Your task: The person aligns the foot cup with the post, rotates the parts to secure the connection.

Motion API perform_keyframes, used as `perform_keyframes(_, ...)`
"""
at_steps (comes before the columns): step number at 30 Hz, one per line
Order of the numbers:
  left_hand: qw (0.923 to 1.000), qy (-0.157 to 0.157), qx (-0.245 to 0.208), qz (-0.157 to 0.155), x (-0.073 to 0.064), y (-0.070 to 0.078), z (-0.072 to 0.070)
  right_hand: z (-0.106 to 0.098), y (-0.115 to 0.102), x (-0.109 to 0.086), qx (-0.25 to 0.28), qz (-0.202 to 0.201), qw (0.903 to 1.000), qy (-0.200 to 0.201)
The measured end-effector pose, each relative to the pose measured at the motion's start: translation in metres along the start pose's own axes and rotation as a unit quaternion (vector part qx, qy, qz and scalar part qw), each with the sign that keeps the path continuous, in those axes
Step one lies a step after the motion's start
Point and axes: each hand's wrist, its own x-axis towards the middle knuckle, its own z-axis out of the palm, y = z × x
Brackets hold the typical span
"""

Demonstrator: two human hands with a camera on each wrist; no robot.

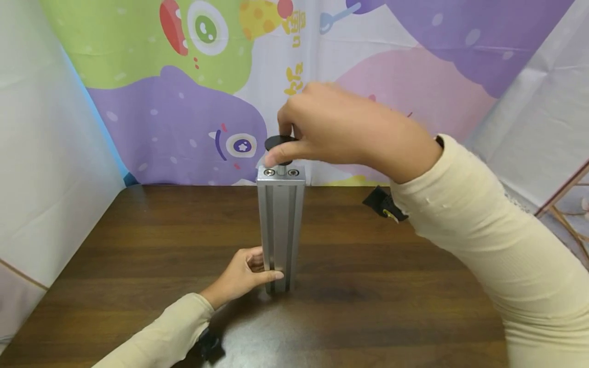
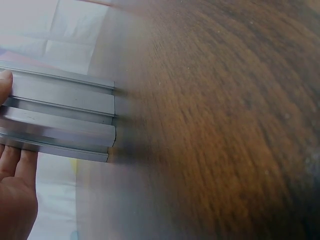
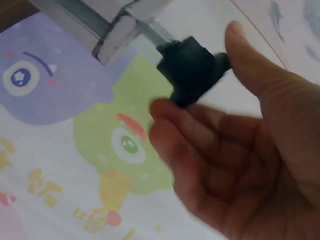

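Observation:
An aluminium extrusion profile (image 1: 281,225) stands upright on the wooden table, its slotted sides facing me. Near its base, my left hand (image 1: 241,273) grips it, thumb across the front face; the left wrist view shows the profile's grooved lower end (image 2: 65,107) against the table. On top sits an end plate (image 1: 281,180) with two screws. A levelling foot with a black round base (image 3: 190,67) rises from that plate on a metal stud (image 3: 157,31). My right hand (image 1: 336,122) pinches the edge of the black base between thumb and fingers.
A dark wooden table (image 1: 138,255) lies under the profile. Behind it hangs a cartoon-printed cloth (image 1: 184,133), with white cloth (image 1: 37,153) at the left side. Black straps (image 1: 384,203) hang at both wrists.

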Motion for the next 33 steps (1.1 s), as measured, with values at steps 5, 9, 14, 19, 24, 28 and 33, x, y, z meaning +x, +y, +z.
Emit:
perform_keyframes(5,1.0000,0.003,0.000,0.004,0.001,0.001,0.001,0.000,-0.013,0.005,-0.061,0.100,0.9927,0.028)
perform_keyframes(9,1.0000,0.004,-0.004,0.006,0.002,0.000,0.001,0.002,-0.015,0.006,-0.069,0.123,0.9891,0.044)
perform_keyframes(14,1.0000,0.005,-0.004,0.006,0.001,0.000,0.001,0.007,-0.014,0.005,-0.055,0.126,0.9885,0.063)
perform_keyframes(19,1.0000,0.003,-0.005,0.006,0.000,0.000,0.001,0.006,-0.016,0.002,-0.050,0.130,0.9889,0.052)
perform_keyframes(24,1.0000,0.002,-0.003,0.007,0.000,0.000,0.001,-0.005,-0.012,-0.007,-0.004,0.116,0.9929,-0.027)
perform_keyframes(28,1.0000,0.003,-0.005,0.005,0.001,0.000,0.001,-0.010,0.000,-0.010,0.017,0.018,0.9960,-0.086)
perform_keyframes(33,1.0000,0.002,-0.008,-0.001,0.001,0.000,0.001,-0.002,0.016,-0.008,0.034,-0.118,0.9899,-0.071)
